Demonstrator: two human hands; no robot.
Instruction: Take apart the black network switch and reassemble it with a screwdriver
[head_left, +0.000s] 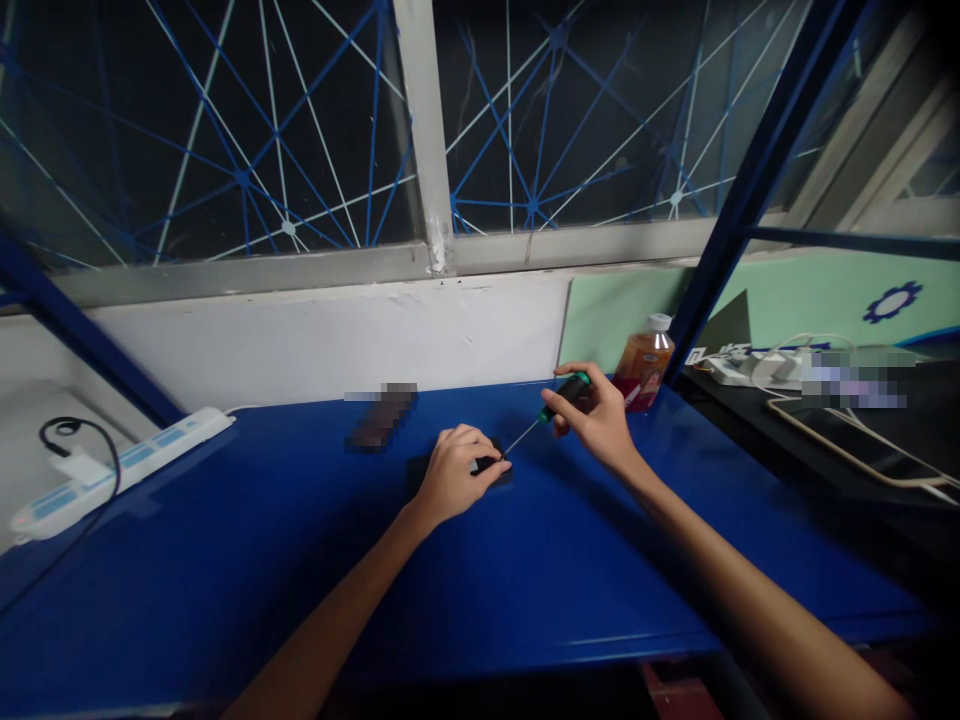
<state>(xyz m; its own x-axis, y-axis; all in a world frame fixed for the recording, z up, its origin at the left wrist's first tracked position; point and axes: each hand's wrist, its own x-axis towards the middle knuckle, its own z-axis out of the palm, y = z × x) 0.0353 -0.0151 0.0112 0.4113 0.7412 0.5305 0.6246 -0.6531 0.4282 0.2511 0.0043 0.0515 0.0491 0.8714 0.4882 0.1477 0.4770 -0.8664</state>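
My right hand (596, 410) grips a screwdriver (566, 396) with a black and green handle. Its thin metal shaft slants down to the left, and the tip ends at the fingertips of my left hand (463, 472). A flat, dark, box-like object (504, 474) lies on the blue table (300, 590) under my left hand. The left fingers are bent over it and press it at its right end. Much of that object is covered by the hand, so its kind cannot be made out.
A white power strip (150, 460) with a black cable lies at the left. Behind the hands is a blurred-out dark item (384, 415). A drink bottle (646, 362) stands at the back right. Beyond it, a phone (855, 440) and cables lie on a black surface.
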